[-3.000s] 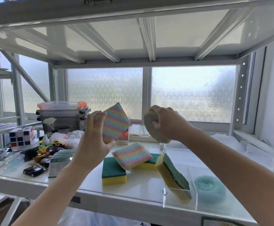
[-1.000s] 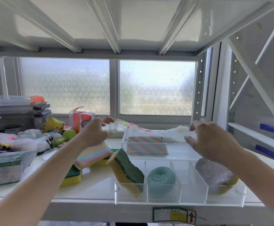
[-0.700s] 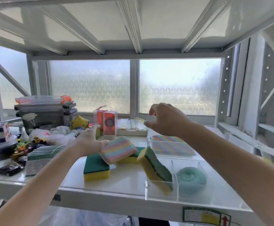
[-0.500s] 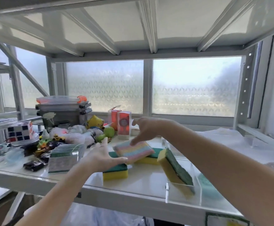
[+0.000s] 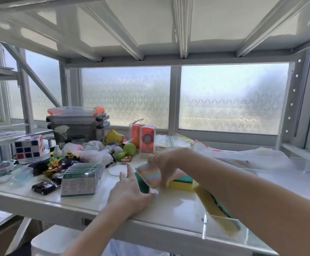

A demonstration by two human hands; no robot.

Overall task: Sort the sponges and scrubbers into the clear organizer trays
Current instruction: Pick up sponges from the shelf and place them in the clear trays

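Pastel striped sponge (image 5: 151, 174) is pinched at its right edge by the right hand (image 5: 166, 164), thumb below, fingers curled over the top; it lies tilted on green-and-yellow sponges (image 5: 180, 182) on the white shelf (image 5: 172, 206). Left hand (image 5: 130, 194) is spread flat and open, nothing held, over another green-topped sponge (image 5: 141, 183). 1 more yellow-green sponge (image 5: 215, 204) leans into the clear organizer tray (image 5: 224, 231) at front right. Toy clutter (image 5: 63, 163) is heaped to the left.
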